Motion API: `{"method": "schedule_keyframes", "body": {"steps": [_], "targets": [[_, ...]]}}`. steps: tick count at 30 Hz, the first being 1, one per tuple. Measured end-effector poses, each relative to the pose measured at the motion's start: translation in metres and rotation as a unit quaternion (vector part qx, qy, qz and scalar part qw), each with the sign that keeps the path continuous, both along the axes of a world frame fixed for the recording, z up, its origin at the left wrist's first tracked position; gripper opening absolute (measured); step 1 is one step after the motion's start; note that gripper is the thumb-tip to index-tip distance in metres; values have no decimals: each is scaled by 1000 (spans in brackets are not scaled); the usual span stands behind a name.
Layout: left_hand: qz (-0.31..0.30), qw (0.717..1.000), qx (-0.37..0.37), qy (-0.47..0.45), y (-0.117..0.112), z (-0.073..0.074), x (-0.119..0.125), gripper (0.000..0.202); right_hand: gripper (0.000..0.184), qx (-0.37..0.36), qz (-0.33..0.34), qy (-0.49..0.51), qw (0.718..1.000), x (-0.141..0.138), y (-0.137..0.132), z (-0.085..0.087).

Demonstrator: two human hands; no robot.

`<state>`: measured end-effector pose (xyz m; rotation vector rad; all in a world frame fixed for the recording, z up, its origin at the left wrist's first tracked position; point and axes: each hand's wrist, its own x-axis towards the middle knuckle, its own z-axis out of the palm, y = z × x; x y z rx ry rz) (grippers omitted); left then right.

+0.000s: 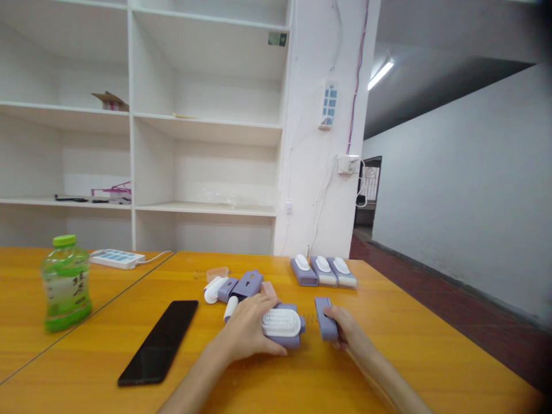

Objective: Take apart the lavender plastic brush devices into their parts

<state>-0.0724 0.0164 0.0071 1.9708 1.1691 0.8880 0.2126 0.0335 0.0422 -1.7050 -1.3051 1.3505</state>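
My left hand [248,325] is wrapped round a purple brush body [291,342] with a white oval bristle pad [282,322] facing up. To its right, my right hand [347,328] pinches a purple plastic end piece [326,319] between thumb and fingers. A thin metal spring [310,318] spans the gap between brush body and end piece. Just beyond my left hand lie loose parts: a purple housing [250,284], a white bristle pad [214,290], a small white rounded piece [231,308] and a clear pinkish part [218,273]. My fingertips under both pieces are partly hidden.
Three purple-and-white brush units [321,270] stand in a row at the table's back right. A black phone [159,342] lies on the left, beyond it a green-capped bottle [66,284] and a white power strip [117,258]. White shelves [207,210] rise behind the table [388,356].
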Motion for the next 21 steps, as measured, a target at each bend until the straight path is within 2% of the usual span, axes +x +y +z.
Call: {"method": "schedule_keyframes", "body": {"steps": [10, 21], "targets": [[6, 999, 12, 36, 4, -2, -14, 99, 43, 18, -20, -30, 999, 18, 8, 6], [20, 998, -28, 44, 8, -12, -30, 98, 52, -37, -19, -158, 987, 60, 25, 16]]}}
